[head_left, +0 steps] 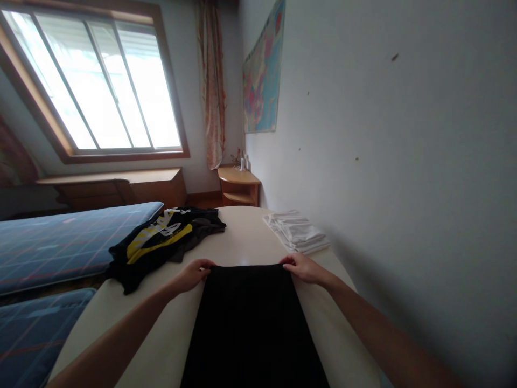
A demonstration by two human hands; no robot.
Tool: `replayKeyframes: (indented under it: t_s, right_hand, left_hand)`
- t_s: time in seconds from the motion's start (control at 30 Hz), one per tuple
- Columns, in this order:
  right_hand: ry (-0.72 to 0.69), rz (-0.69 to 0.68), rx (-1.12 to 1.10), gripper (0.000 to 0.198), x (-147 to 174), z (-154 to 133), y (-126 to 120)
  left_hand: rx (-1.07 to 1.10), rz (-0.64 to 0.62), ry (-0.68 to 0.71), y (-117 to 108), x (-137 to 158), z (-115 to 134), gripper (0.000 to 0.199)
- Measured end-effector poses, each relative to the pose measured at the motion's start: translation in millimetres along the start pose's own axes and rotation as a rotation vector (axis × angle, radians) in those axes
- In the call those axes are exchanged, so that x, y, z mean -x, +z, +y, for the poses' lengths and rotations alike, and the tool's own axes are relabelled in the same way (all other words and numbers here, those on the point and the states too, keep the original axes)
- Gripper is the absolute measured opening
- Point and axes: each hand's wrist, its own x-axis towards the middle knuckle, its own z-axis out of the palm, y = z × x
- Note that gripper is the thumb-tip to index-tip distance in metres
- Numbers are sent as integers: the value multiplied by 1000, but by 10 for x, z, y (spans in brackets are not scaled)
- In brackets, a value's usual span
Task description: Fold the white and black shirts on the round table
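Note:
A plain black garment (250, 328) lies stretched out toward me on the cream table (242, 237), widening at the near end, which runs out of view. I cannot make out whether it is trousers or a skirt. At its straight far edge, my left hand (197, 274) pinches the left corner between thumb and fingers. The opposite corner is pinched by my right hand (302, 268). Beyond the left hand lies a black shirt (165, 237) with yellow and white print, loosely spread. A folded white cloth stack (297, 230) rests just past the right hand.
Blue plaid mattresses (68, 242) border the table on the left. A grey-white wall (404, 178) runs close along the right side, with a map (264, 75) on it. In the far corner stands a small wooden shelf unit (240, 183), near a low wooden desk (153, 186) under the window.

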Motion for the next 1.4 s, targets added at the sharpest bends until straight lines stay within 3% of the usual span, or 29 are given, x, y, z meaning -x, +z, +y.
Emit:
replayKeyframes:
  t_s: [0.17,0.43,0.53,0.67,0.83,1.0,1.2,1.3,1.4]
  right_hand:
    - [20,182,88,20,-307,-93,-67]
    - [-36,495,192,22,-1173,-265,-228]
    - [-34,536,231,23,-1317,-237,-177]
    - [-41,489,277,23,-1233,-136,-19]
    - [-168,378,316,20,-826,-142,137]
    - [-359,165,287,21,-117,-418,239]
    - [-431,-134,264,41,763,-684,296]
    - [-413,-157,297,46,967,-629,326]
    - [-385,-94,305,51,1017,-512,351]
  left_hand:
    - [8,134,47,-80,-227,84,24]
    - [-76,440,115,-280,-854,204,32]
    - [-113,493,92,-213,-1009,148,31]
    - [-144,494,59,-30,-1012,32,34]
    - [-179,440,85,130,-654,-32,45]
    - [-235,347,165,237,-5,-13,47]
    - [-372,73,285,317,921,179,49]
    - [-417,-72,374,291,1237,236,55]
    - [-443,-100,437,259,1360,188,63]
